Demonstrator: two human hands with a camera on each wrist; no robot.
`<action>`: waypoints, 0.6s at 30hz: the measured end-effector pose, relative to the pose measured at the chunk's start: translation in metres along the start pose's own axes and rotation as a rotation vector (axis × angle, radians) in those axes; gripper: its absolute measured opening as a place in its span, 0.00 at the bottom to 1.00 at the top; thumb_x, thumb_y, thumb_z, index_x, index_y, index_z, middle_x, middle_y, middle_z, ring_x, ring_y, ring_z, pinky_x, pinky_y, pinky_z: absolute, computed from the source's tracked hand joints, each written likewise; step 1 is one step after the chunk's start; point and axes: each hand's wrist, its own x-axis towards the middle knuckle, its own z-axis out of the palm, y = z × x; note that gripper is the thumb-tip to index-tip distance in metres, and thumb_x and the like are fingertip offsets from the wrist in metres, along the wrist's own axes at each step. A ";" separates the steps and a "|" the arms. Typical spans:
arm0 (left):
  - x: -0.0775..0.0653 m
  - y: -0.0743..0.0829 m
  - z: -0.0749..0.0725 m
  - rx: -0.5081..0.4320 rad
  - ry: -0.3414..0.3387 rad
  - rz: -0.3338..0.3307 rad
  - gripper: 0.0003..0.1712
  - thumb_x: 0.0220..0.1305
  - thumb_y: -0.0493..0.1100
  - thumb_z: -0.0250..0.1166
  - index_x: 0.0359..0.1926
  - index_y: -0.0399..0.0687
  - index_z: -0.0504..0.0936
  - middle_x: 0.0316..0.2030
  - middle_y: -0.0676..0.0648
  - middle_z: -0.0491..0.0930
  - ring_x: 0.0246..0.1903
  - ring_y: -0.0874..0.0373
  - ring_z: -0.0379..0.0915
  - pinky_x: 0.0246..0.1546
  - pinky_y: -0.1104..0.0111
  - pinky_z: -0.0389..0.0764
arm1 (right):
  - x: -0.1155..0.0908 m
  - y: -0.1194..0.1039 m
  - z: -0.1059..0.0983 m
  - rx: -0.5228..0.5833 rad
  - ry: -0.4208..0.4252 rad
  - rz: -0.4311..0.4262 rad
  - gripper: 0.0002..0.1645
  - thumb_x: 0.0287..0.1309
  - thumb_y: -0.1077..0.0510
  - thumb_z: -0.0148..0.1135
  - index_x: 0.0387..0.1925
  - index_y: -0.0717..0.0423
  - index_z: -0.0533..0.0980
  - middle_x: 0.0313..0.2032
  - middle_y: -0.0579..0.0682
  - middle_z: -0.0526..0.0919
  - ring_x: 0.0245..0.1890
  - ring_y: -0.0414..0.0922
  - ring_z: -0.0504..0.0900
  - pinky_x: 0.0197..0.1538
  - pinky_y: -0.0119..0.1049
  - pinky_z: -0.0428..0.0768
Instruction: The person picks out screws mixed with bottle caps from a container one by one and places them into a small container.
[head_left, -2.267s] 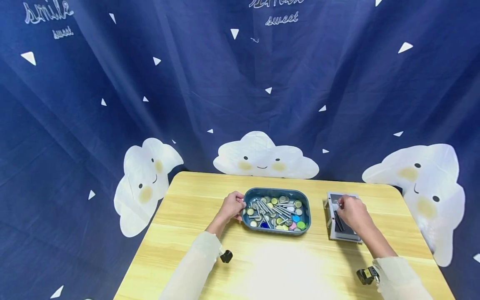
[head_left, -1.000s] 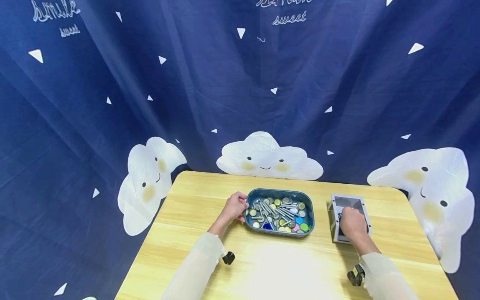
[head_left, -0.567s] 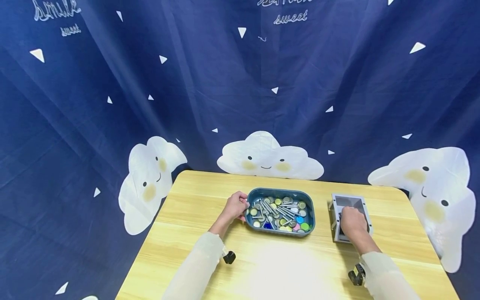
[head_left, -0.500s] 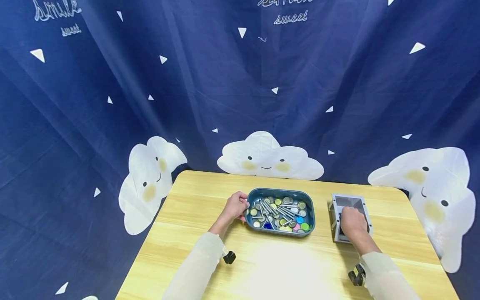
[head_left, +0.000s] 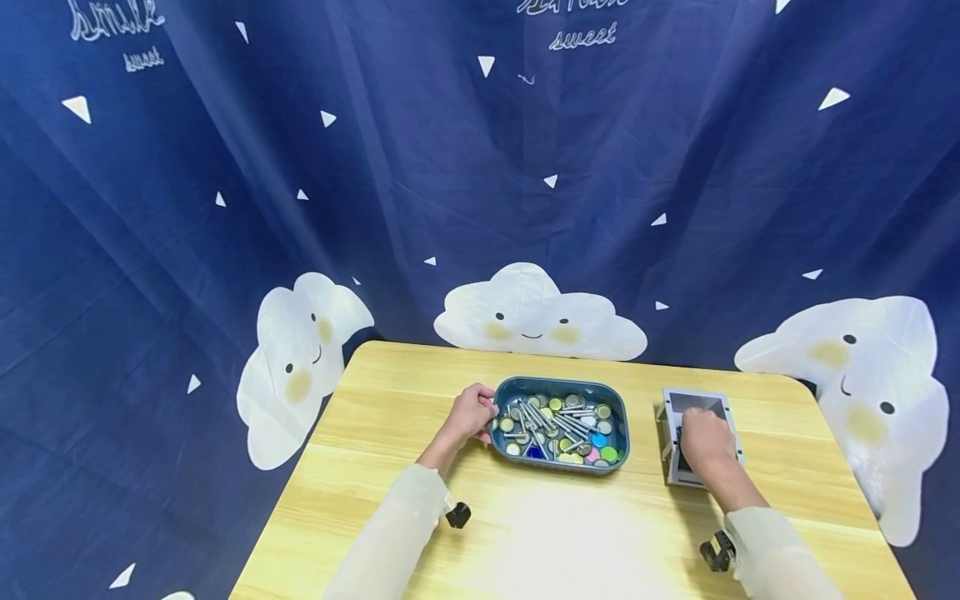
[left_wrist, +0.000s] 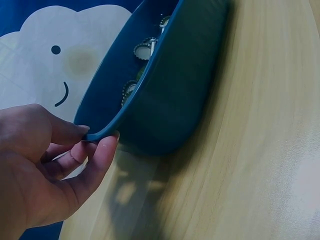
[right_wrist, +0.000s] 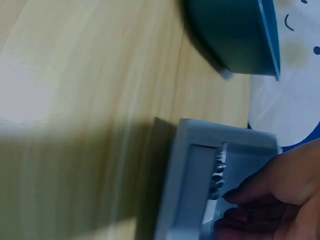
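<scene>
A dark teal bin (head_left: 558, 468) sits mid-table, full of bottle caps (head_left: 598, 440) and metal bolts (head_left: 573, 425). My left hand (head_left: 470, 414) pinches its left rim, thumb on one side and fingertips on the other in the left wrist view. Over at the right, my right hand (head_left: 707, 437) reaches down into a grey-framed box (head_left: 678, 477) with bent fingers. Inside that box, the right wrist view shows a row of shiny, dark ridged pieces (right_wrist: 217, 181) close to my thumb and fingers. Whether my right fingertips hold anything is hidden.
The wooden table (head_left: 420, 375) has rounded back corners. Behind it hangs a navy curtain (head_left: 480, 208) with white clouds and triangles. Between bin and box lies a strip of tabletop. A wrist camera (head_left: 717, 552) sticks out beside the right sleeve.
Since the earliest frame, my right hand has gone from the box's upper part down into its middle. Lately it has lifted very slightly. My left hand stays on the bin's rim.
</scene>
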 end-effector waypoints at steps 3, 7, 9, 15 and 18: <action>-0.001 0.000 0.000 0.000 0.000 0.007 0.21 0.66 0.28 0.64 0.59 0.31 0.75 0.35 0.46 0.75 0.25 0.55 0.75 0.12 0.67 0.87 | 0.000 -0.004 -0.004 -0.014 0.045 -0.028 0.12 0.61 0.75 0.47 0.29 0.77 0.78 0.30 0.75 0.81 0.28 0.68 0.83 0.24 0.61 0.85; -0.001 0.001 -0.001 -0.007 0.002 0.002 0.21 0.66 0.29 0.64 0.59 0.31 0.76 0.35 0.46 0.75 0.25 0.54 0.76 0.13 0.67 0.87 | 0.002 -0.011 -0.008 -0.031 0.112 -0.044 0.09 0.59 0.75 0.50 0.29 0.77 0.76 0.28 0.74 0.79 0.27 0.67 0.81 0.23 0.62 0.85; 0.000 0.001 -0.001 -0.013 0.003 -0.003 0.21 0.66 0.29 0.64 0.59 0.31 0.76 0.35 0.46 0.75 0.25 0.54 0.75 0.13 0.67 0.88 | 0.003 -0.015 -0.010 -0.028 0.149 -0.032 0.08 0.58 0.75 0.50 0.30 0.78 0.75 0.28 0.74 0.77 0.28 0.69 0.80 0.23 0.64 0.84; 0.000 0.001 -0.001 -0.018 0.000 -0.012 0.21 0.67 0.29 0.64 0.60 0.31 0.75 0.36 0.45 0.75 0.25 0.54 0.75 0.14 0.66 0.88 | 0.004 -0.029 -0.014 -0.038 0.226 -0.033 0.07 0.57 0.70 0.52 0.29 0.76 0.72 0.28 0.71 0.75 0.29 0.70 0.77 0.24 0.64 0.82; 0.001 0.001 -0.001 -0.009 -0.001 -0.015 0.21 0.67 0.29 0.64 0.60 0.32 0.76 0.36 0.46 0.75 0.25 0.55 0.75 0.13 0.67 0.87 | 0.005 -0.038 -0.017 -0.041 0.256 -0.047 0.08 0.57 0.67 0.56 0.29 0.73 0.72 0.29 0.70 0.77 0.30 0.69 0.77 0.27 0.65 0.81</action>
